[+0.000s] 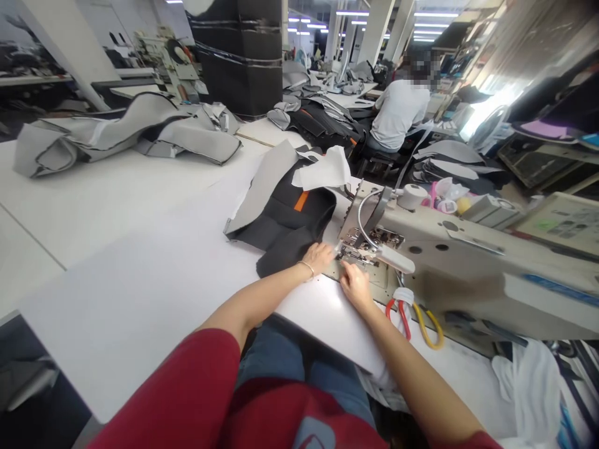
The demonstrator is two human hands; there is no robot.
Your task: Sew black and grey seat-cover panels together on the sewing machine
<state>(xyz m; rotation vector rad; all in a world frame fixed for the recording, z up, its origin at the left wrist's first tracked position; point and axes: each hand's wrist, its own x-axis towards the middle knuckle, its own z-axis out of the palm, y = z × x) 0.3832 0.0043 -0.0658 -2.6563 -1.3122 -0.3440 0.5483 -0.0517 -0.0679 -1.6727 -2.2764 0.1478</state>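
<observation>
A black and grey padded fabric piece [294,209] lies on the table just left of the sewing machine [412,234], with an orange tab [302,201] on it and a white scrap [324,169] over its far end. At its right edge, close by the presser foot [347,252], my left hand [319,257] is closed on the fabric, a bracelet at the wrist. My right hand [355,284] rests on the machine bed in front of the foot, fingers bent inward and fingertips near it. Whatever lies under these fingertips is too small to make out.
Scissors with red and yellow handles [428,327] lie right of my right hand. A thread cone [412,196] stands on the machine. Grey fabric pieces [135,128] lie at the far left. A person in a white shirt [400,106] sits beyond, near a black-wrapped pillar [238,62].
</observation>
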